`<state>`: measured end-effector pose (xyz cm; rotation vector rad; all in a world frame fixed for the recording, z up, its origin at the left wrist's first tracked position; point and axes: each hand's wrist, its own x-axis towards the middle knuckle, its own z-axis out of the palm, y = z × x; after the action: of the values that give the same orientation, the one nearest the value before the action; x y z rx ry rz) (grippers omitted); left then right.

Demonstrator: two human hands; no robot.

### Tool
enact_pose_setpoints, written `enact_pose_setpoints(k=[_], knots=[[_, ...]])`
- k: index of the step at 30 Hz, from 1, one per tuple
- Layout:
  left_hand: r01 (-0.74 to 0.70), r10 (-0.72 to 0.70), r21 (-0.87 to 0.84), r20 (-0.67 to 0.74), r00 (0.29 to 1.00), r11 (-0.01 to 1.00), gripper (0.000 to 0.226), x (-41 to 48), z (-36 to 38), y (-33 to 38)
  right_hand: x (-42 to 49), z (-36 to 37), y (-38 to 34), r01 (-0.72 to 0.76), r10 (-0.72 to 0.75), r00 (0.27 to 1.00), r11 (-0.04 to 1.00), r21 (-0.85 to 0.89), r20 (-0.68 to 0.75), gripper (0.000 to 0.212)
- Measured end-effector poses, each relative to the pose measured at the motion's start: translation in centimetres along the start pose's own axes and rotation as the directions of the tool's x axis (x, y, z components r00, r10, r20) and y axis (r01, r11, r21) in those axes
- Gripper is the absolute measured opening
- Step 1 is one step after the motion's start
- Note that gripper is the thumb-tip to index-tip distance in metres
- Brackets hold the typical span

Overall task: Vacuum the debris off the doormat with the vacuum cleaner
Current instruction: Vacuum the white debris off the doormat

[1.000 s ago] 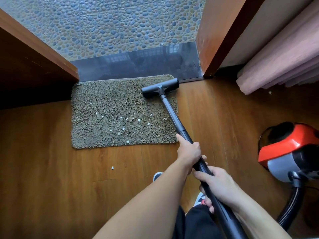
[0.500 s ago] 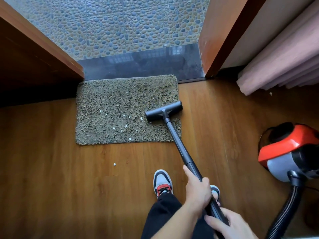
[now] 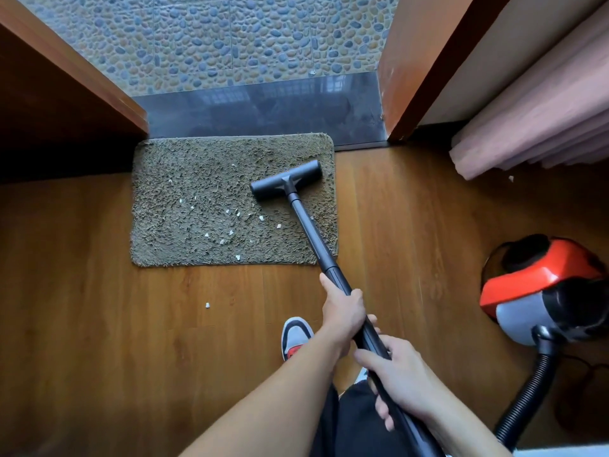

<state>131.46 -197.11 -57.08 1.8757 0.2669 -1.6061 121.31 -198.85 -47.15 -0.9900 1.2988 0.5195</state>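
A shaggy olive doormat lies on the wood floor before a dark threshold. Several small white scraps of debris dot its middle and lower half. The black floor nozzle of the vacuum rests on the mat's upper right part. Its black wand slants down toward me. My left hand grips the wand higher up, and my right hand grips it lower, nearer my body. The red and grey vacuum body stands on the floor at the right, its ribbed hose curving down.
One white scrap lies on the floor below the mat. My shoe stands just behind the mat. A wooden door edge is at the left, a door frame and pink curtain at the right. Pebble tiles lie beyond the threshold.
The nozzle was pulled from the mat's far right corner down toward its near edge, then pushed back up to the upper right part. Both hands kept their hold on the wand.
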Motion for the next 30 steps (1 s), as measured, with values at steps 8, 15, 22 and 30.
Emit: enact_pose_setpoints(k=[8, 15, 22, 30], knots=[[-0.017, 0.004, -0.23, -0.06, 0.998, 0.973, 0.07, 2.2, -2.6, 5.5, 2.7, -0.5, -6.8, 0.079, -0.073, 0.996, 0.984, -0.162, 0.042, 0.018], [0.015, -0.061, -0.32, -0.135, 0.989, 0.947, 0.079, 1.6, -4.3, 4.9, 3.9, -0.2, -7.6, 0.115, -0.064, 0.983, 0.946, -0.303, 0.172, 0.017], [0.05, -0.154, -0.431, -0.21, 0.965, 0.901, 0.08, 0.7, -2.6, 2.6, 4.5, -2.1, -6.3, 0.132, -0.01, 0.964, 0.885, -0.447, 0.265, 0.015], [0.034, -0.185, -0.566, -0.212, 0.96, 0.824, 0.078, -0.9, 4.0, 2.4, 3.8, -8.6, -4.8, 0.154, 0.033, 0.947, 0.826, -0.542, 0.32, 0.015]])
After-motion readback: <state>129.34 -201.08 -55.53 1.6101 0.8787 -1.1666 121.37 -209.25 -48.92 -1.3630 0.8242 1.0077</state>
